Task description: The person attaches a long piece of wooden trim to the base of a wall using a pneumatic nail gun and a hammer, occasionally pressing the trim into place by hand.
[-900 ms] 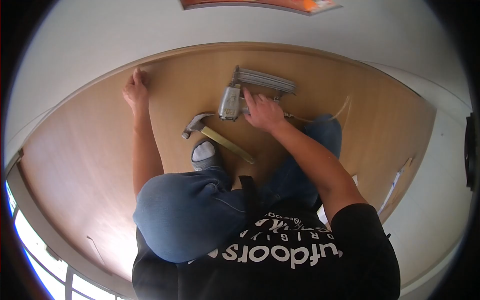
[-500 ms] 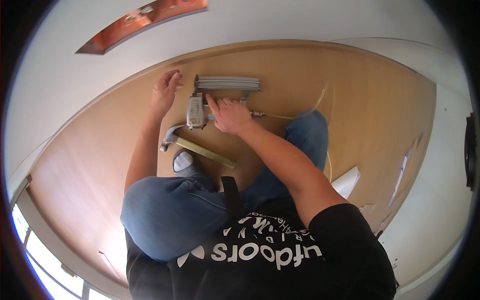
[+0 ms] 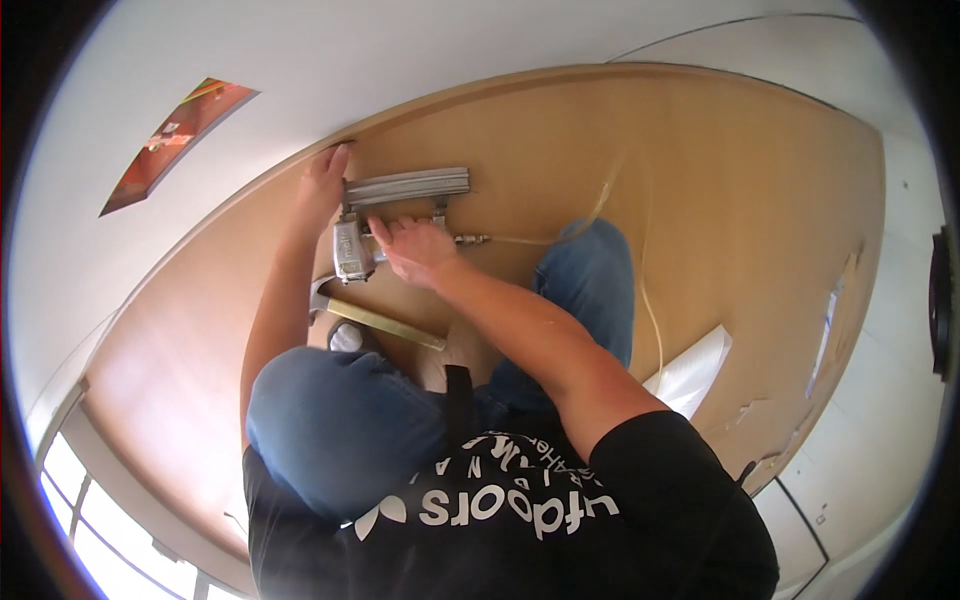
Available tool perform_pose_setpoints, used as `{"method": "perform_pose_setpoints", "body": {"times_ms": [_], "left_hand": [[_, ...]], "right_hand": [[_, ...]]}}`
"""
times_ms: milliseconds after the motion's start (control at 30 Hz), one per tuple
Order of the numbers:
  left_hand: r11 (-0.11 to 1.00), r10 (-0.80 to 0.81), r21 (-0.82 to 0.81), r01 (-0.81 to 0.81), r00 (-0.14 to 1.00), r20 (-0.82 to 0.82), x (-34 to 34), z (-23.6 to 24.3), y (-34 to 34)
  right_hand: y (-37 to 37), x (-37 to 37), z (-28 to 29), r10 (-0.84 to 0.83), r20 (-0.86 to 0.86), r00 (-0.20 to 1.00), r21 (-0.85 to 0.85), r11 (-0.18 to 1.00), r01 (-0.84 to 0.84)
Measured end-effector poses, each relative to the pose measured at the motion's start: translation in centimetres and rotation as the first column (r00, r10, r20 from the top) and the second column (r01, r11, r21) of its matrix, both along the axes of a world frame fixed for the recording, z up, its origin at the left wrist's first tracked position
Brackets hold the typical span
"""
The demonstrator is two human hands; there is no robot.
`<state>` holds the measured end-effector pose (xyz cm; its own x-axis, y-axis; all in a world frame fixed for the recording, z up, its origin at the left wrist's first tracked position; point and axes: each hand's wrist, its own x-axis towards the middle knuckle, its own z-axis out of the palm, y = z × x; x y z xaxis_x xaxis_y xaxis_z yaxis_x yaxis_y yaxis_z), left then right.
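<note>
A silver pneumatic nail gun [image 3: 353,250] lies on its side on the wooden panel [image 3: 540,130], its long grey magazine [image 3: 410,185] on the far side. My right hand [image 3: 415,248] is wrapped over its handle, with the index finger stretched toward the gun's head. At the panel's far edge, my left hand [image 3: 322,185] has its fingers drawn together against the raised wooden edge strip [image 3: 420,98]. What those fingers pinch, if anything, is hidden. Nearer to me, a claw hammer [image 3: 385,323] with a yellowish handle rests by my foot.
A clear air hose [image 3: 600,205] runs from the gun past my right knee [image 3: 590,280]. White sheet material [image 3: 695,375] lies at the right. Beyond the strip stands a white surface with a cut-out opening [image 3: 175,145] showing orange-red behind it.
My left hand has moved from above the panel to the strip at its far edge. The nail gun has come closer to the left hand, with my right hand still on it.
</note>
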<state>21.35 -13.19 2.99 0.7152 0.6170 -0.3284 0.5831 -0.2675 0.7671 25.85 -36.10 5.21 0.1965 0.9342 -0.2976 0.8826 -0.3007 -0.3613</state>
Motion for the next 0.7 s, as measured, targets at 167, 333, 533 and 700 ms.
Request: {"method": "perform_pose_setpoints", "body": {"times_ms": [167,333,533,700], "left_hand": [[0.935,0.134,-0.336,-0.116,0.991,0.03,-1.0,-3.8,1.8],[0.613,0.302,-0.763,-0.203,0.953,-0.011,0.1,-3.5,0.7],[0.591,0.432,-0.741,-0.319,0.901,-0.044,1.3,-2.7,0.1],[0.554,0.488,-0.772,-0.311,0.873,-0.002,2.0,-3.3,-0.6]], "right_hand": [[1.1,0.3,0.1,-0.015,-0.02,1.0,-0.104,0.994,0.013],[-0.2,2.6,-0.2,0.105,0.078,0.991,-0.092,0.991,-0.098],[0.0,4.7,0.4,0.084,0.281,0.956,0.075,0.991,-0.109],[1.4,5.3,0.3,0.026,0.319,0.947,0.045,0.998,-0.043]]}}
